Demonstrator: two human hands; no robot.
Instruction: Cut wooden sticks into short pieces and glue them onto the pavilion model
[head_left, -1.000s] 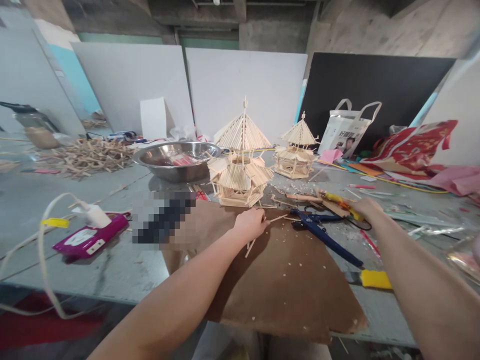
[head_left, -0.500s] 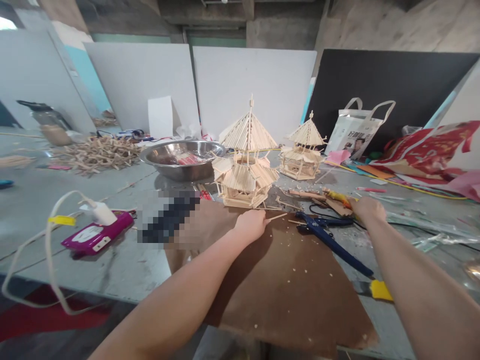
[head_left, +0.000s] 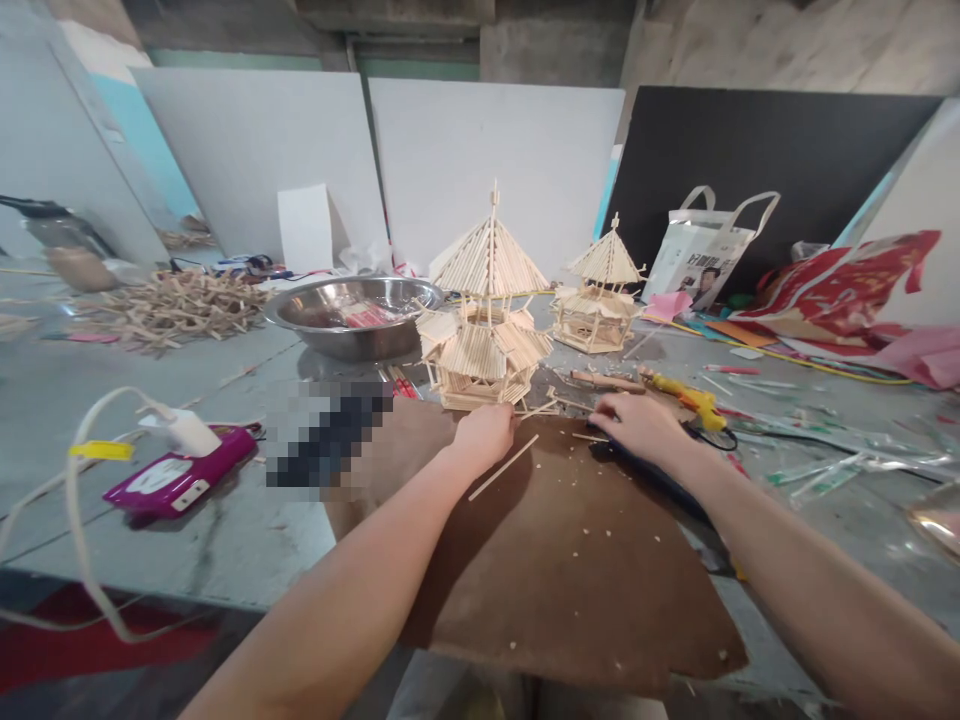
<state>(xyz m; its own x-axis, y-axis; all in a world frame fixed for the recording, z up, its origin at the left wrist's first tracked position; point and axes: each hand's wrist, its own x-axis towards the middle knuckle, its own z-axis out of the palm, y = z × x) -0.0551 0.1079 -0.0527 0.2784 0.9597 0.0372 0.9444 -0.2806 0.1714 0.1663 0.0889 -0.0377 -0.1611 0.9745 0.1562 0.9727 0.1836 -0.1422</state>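
Observation:
My left hand (head_left: pixel 486 438) is closed at the foot of the larger stick pavilion (head_left: pixel 487 350), a two-tiered model with a pointed roof. A thin wooden stick (head_left: pixel 541 409) juts out rightward from its fingertips. Another thin stick (head_left: pixel 504 468) lies slanted over the brown board (head_left: pixel 577 560), just right of that wrist. My right hand (head_left: pixel 641 432) is curled over the dark blue pliers (head_left: pixel 679 490), which it partly covers. Its fingers bend around the head end, with their undersides hidden. The yellow glue gun (head_left: pixel 694 402) lies just beyond the right hand.
A smaller stick pavilion (head_left: pixel 596 300) stands behind on the right. A steel basin (head_left: pixel 360 340) holds wrapped packets. A stick pile (head_left: pixel 191 308), a purple power strip (head_left: pixel 184 475) with a white cable, a white bag (head_left: pixel 697 255) and plastic wrappers (head_left: pixel 825 460) surround the work spot.
My right hand has left the glue gun and moved left onto the pliers. A stick now lies on the board below my left hand. The camera view has shifted slightly.

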